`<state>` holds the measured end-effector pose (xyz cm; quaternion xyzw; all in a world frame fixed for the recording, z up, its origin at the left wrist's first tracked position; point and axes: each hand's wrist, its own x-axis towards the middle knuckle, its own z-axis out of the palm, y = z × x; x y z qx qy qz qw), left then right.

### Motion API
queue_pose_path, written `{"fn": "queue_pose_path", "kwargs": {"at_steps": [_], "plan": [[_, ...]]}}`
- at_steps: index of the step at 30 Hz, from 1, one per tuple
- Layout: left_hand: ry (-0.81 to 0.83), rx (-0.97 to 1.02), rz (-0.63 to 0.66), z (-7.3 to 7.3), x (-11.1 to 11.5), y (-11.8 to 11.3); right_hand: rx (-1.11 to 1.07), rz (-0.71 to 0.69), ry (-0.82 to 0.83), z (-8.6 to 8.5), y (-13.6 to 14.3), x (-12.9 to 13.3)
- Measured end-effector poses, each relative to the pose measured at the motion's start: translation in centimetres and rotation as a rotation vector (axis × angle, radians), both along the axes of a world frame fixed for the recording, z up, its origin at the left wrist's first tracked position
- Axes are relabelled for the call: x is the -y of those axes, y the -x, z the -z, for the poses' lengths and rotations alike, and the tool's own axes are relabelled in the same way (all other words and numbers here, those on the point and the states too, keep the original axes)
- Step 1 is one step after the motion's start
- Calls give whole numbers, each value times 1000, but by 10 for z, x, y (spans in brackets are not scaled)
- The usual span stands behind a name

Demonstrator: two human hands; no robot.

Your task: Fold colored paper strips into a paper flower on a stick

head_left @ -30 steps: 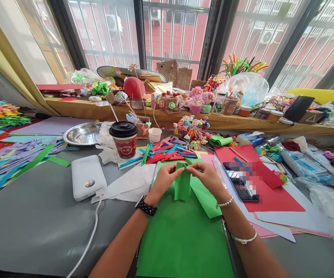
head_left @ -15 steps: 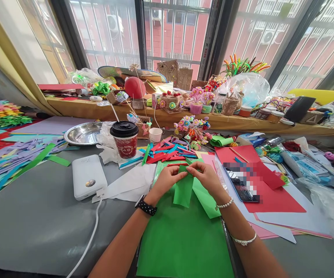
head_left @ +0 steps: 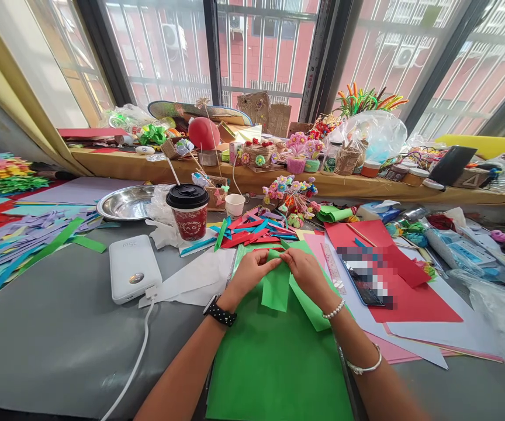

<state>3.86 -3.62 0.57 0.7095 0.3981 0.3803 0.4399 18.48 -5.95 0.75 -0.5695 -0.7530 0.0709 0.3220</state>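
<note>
Both of my hands meet at the top end of a green paper strip (head_left: 275,292). My left hand (head_left: 249,273) pinches the strip's upper left part, where the paper looks bent over. On the other side, my right hand (head_left: 307,270) has thumb and fingers closed at the upper right corner. A thin dark-green tip pokes up between the hands; what it belongs to is unclear. Below them a large green sheet (head_left: 279,368) lies flat. A second light-green piece (head_left: 311,307) rests slanted on that sheet, partly under my right wrist.
Cut red and blue strips (head_left: 252,228) lie beyond my hands. To the left are a lidded coffee cup (head_left: 189,213), a white power bank (head_left: 134,269) with a cable and a metal dish (head_left: 125,203). A phone (head_left: 362,278) lies on red paper (head_left: 423,304) at right.
My right hand has turned slightly and its wrist has shifted a little left and down. The strip's top is now more bent over between my fingers. My left hand has barely moved.
</note>
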Motion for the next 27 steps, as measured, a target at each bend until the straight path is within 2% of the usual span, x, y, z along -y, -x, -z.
{"fn": "queue_pose_path", "kwargs": {"at_steps": [3,10,15,19,27], "plan": [[-4,-9,1,0,-1,1,-54,-14,-12,0,0,0],[-34,-146,25,-5,-2,4,-342,-172,100,-7,-8,1],[-33,-132,77,-9,0,6,-466,-189,178,-9,-9,1],[-37,-71,103,-11,1,6,-521,-132,141,-9,-4,3],[-90,-104,-155,-8,-2,7,-488,-118,171,-4,-7,-1]]}}
